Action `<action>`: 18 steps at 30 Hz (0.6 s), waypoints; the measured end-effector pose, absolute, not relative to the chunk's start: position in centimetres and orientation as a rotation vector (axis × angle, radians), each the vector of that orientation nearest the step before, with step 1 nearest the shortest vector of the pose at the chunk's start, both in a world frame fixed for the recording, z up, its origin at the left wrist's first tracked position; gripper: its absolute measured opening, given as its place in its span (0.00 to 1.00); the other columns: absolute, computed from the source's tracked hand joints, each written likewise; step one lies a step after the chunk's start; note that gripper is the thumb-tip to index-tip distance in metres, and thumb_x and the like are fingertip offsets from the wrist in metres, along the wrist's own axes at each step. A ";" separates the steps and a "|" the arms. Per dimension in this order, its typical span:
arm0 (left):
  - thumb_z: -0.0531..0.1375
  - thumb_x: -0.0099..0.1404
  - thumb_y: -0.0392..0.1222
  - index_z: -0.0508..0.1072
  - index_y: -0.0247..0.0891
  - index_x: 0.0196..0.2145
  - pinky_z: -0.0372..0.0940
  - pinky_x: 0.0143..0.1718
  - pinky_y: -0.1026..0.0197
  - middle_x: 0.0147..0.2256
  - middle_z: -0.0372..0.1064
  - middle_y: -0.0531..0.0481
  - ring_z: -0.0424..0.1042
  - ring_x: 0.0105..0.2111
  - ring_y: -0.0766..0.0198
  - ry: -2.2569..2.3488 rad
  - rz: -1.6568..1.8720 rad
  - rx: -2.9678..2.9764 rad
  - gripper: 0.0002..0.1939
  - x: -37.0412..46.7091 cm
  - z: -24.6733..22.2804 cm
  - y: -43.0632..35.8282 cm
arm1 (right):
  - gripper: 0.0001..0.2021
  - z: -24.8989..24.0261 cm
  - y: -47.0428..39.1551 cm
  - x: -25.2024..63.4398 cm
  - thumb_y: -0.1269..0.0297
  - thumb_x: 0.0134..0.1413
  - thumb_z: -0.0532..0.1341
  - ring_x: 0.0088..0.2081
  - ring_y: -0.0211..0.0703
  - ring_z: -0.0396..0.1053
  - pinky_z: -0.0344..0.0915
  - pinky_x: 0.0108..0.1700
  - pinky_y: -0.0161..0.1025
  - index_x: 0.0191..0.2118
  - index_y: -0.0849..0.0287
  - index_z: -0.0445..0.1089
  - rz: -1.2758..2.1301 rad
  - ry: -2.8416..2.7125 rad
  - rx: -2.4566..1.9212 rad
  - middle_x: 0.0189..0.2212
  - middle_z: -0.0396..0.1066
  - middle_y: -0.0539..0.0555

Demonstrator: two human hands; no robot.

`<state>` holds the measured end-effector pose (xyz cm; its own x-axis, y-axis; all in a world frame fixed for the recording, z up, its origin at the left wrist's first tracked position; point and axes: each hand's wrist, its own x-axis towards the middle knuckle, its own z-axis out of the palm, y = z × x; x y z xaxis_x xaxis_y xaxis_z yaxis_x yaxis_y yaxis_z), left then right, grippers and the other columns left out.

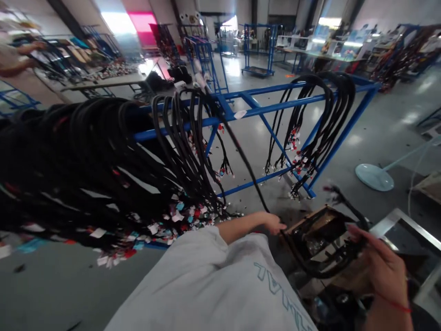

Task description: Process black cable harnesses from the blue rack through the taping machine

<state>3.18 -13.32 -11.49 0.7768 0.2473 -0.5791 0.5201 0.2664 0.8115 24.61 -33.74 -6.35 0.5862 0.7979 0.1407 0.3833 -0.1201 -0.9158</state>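
1. Right here, your right hand (386, 266) has its fingers closed near one end of a long, black, sleeved cable harness (246, 161).
2. Well apart, your left hand (274, 223) grips that harness farther along, near an open brown cardboard box (306, 218).
3. Up it runs to the blue metal rack (282, 106), upper end blurred: this one's in hand, not hanging free.
4. Along the rack, looped black harnesses (103, 133) crowd the left, a smaller bunch (339, 105) right; it looks part-filled, remaining count unclear.
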 end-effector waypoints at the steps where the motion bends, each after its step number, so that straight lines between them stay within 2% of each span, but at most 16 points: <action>1: 0.56 0.60 0.60 0.72 0.35 0.30 0.65 0.32 0.58 0.24 0.69 0.48 0.70 0.28 0.60 0.625 -0.235 1.284 0.22 4.6 -11.0 -13.0 | 0.13 -6.6 -34.0 22.5 0.56 0.52 0.59 0.52 0.57 0.68 0.63 0.56 0.56 0.43 0.42 0.76 0.535 -1.040 -1.712 0.47 0.73 0.58; 2: 0.54 0.61 0.62 0.72 0.34 0.33 0.65 0.32 0.59 0.26 0.70 0.47 0.69 0.28 0.62 0.523 -0.235 1.226 0.25 6.3 -10.1 -12.9 | 0.12 -7.1 -34.0 20.2 0.58 0.52 0.58 0.51 0.58 0.70 0.63 0.55 0.58 0.40 0.45 0.77 0.618 -1.104 -1.673 0.44 0.75 0.57; 4: 0.50 0.63 0.64 0.70 0.34 0.38 0.65 0.30 0.63 0.28 0.69 0.49 0.68 0.26 0.66 0.312 -0.129 1.053 0.28 10.4 -7.7 -13.0 | 0.12 -8.3 -33.8 16.0 0.62 0.53 0.56 0.44 0.55 0.73 0.67 0.50 0.56 0.34 0.49 0.79 0.817 -1.263 -1.625 0.37 0.76 0.56; 7: 0.56 0.62 0.60 0.68 0.35 0.39 0.53 0.19 0.72 0.23 0.58 0.57 0.56 0.18 0.74 0.130 -0.009 0.896 0.22 15.4 -3.7 -15.0 | 0.11 -9.3 -33.1 13.3 0.64 0.52 0.58 0.40 0.52 0.74 0.69 0.46 0.50 0.28 0.51 0.78 1.054 -1.335 -1.551 0.36 0.76 0.55; 9: 0.59 0.61 0.56 0.66 0.35 0.35 0.46 0.16 0.73 0.21 0.49 0.61 0.48 0.16 0.76 0.006 -0.148 0.950 0.19 16.5 -1.6 -16.9 | 0.08 -8.4 -33.3 14.2 0.59 0.53 0.61 0.44 0.52 0.72 0.68 0.49 0.49 0.35 0.51 0.78 0.963 -1.077 -1.510 0.41 0.74 0.55; 12: 0.61 0.60 0.57 0.61 0.36 0.29 0.45 0.16 0.72 0.20 0.48 0.61 0.48 0.16 0.76 -0.160 -0.420 1.139 0.21 15.5 -0.3 -19.1 | 0.24 -4.9 -34.1 17.1 0.49 0.49 0.65 0.47 0.50 0.70 0.67 0.50 0.48 0.50 0.53 0.70 0.620 -0.609 -1.245 0.45 0.72 0.56; 13: 0.61 0.59 0.58 0.61 0.36 0.28 0.46 0.16 0.72 0.20 0.50 0.60 0.50 0.17 0.76 -0.202 -0.488 1.186 0.21 14.9 -0.3 -19.4 | 0.27 -3.5 -34.3 18.0 0.46 0.47 0.66 0.44 0.47 0.71 0.68 0.48 0.46 0.51 0.54 0.69 0.514 -0.521 -1.133 0.42 0.73 0.55; 15: 0.62 0.58 0.57 0.63 0.35 0.31 0.48 0.17 0.71 0.21 0.54 0.59 0.53 0.18 0.76 -0.283 -0.652 1.184 0.21 14.2 -0.9 -19.5 | 0.21 -0.8 -34.5 19.3 0.45 0.52 0.62 0.32 0.39 0.71 0.70 0.38 0.39 0.46 0.54 0.68 0.355 -0.381 -0.945 0.29 0.71 0.50; 18: 0.64 0.54 0.59 0.66 0.34 0.35 0.47 0.15 0.69 0.20 0.53 0.59 0.51 0.16 0.75 -0.419 -1.131 0.954 0.25 14.5 -3.0 -19.3 | 0.15 2.0 -34.4 19.5 0.48 0.60 0.55 0.16 0.31 0.58 0.62 0.22 0.29 0.36 0.54 0.65 0.296 -0.299 -0.740 0.14 0.55 0.41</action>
